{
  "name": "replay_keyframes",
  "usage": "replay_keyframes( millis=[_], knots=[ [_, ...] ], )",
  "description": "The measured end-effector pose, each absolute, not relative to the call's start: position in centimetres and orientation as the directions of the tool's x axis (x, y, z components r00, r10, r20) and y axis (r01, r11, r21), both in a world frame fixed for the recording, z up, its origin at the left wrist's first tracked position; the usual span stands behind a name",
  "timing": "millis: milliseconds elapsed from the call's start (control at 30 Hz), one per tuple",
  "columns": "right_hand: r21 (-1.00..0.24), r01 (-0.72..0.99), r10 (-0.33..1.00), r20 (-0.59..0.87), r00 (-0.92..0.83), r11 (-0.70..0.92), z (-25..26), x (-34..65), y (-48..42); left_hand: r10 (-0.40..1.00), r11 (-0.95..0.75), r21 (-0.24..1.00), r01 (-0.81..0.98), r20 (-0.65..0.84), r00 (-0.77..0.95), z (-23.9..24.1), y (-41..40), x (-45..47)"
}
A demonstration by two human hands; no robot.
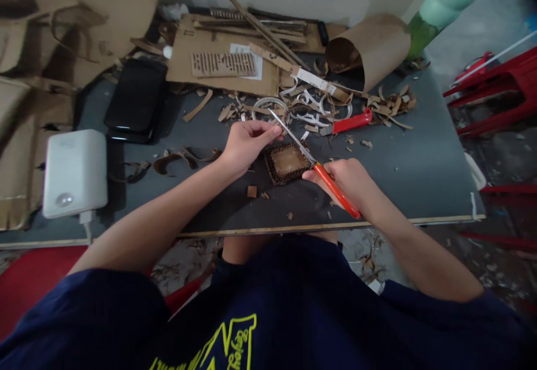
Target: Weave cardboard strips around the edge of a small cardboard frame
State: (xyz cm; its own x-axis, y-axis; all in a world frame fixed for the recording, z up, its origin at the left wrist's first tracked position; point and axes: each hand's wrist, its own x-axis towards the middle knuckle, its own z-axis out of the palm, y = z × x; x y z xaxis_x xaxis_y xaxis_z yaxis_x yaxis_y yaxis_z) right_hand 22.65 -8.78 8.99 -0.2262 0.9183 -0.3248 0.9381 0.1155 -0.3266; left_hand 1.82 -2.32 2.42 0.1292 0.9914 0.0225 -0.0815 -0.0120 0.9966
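My right hand (pixel 350 183) is closed around the orange handles of a pair of scissors (pixel 331 186). Their metal blades point up and to the left, toward my left hand (pixel 245 145). The thumb and fingers of that hand are pinched together by the blade tips; whatever lies between them is too small to make out. Below the blades, a small rectangular cardboard tray (pixel 289 163) with a dark corrugated rim rests on the table. A little brown cardboard square (pixel 251 191) lies in front of it.
White power bank (pixel 75 174) with cable and black flat device (pixel 136 99) stand left. Behind are cardboard sheets (pixel 180 60), paper scraps and a red-handled tool (pixel 352 121). A cardboard tube (pixel 381 51) and green bottle (pixel 440 15) are back right. The table's front edge (pixel 268 230) runs near my body.
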Motion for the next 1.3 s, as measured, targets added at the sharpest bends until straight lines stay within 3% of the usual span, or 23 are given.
replay_keyframes(
  millis=[100, 200, 333, 467, 667, 800, 900, 1033, 1133, 1300],
  knots=[
    [-0.360, 0.930, 0.938, -0.292, -0.188, 0.074, 9.0, 23.1, -8.8, 0.979, -0.021, 0.998, -0.065, 0.034, 0.203, 2.3, -2.8, 2.2],
    [-0.331, 0.943, 0.945, -0.303, -0.123, 0.017, 8.9, 24.7, -8.4, 0.977, -0.125, 0.991, -0.053, 0.133, 0.168, 2.0, -2.6, 2.1],
    [-0.010, 1.000, 0.969, -0.249, 0.011, -0.014, 8.3, 29.0, -7.7, 0.924, -0.363, 0.931, -0.036, 0.365, 0.116, 1.7, -1.5, 1.3],
    [0.173, 0.985, 0.987, -0.154, 0.036, -0.009, 7.9, 34.1, -7.8, 0.899, -0.406, 0.914, -0.014, 0.402, 0.175, 1.4, -1.0, 0.9],
    [0.110, 0.989, 0.989, 0.105, -0.106, 0.095, 9.1, 38.7, -8.1, 0.900, -0.421, 0.889, 0.181, 0.385, 0.204, 1.2, -1.4, 0.7],
    [-0.169, 0.920, 0.885, 0.379, -0.271, 0.354, 9.7, 35.2, -7.3, 0.909, -0.415, 0.807, 0.421, 0.351, 0.223, 2.0, -2.1, 0.7],
    [-0.259, 0.784, 0.789, 0.448, -0.420, 0.564, 9.0, 29.9, -6.2, 0.893, -0.446, 0.684, 0.577, 0.379, 0.241, 2.6, -2.8, 0.9],
    [-0.198, 0.642, 0.646, 0.475, -0.598, 0.740, 6.6, 24.1, -4.3, 0.844, -0.529, 0.558, 0.639, 0.428, 0.324, 2.4, -3.2, 1.2],
    [-0.108, 0.612, 0.574, 0.504, -0.646, 0.784, 4.7, 22.4, -2.8, 0.785, -0.605, 0.487, 0.629, 0.497, 0.370, 1.9, -3.2, 1.2],
    [-0.113, 0.611, 0.552, 0.576, -0.603, 0.784, 3.4, 23.5, -1.6, 0.667, -0.721, 0.390, 0.573, 0.615, 0.420, 1.5, -2.8, 1.6]
  ],
)
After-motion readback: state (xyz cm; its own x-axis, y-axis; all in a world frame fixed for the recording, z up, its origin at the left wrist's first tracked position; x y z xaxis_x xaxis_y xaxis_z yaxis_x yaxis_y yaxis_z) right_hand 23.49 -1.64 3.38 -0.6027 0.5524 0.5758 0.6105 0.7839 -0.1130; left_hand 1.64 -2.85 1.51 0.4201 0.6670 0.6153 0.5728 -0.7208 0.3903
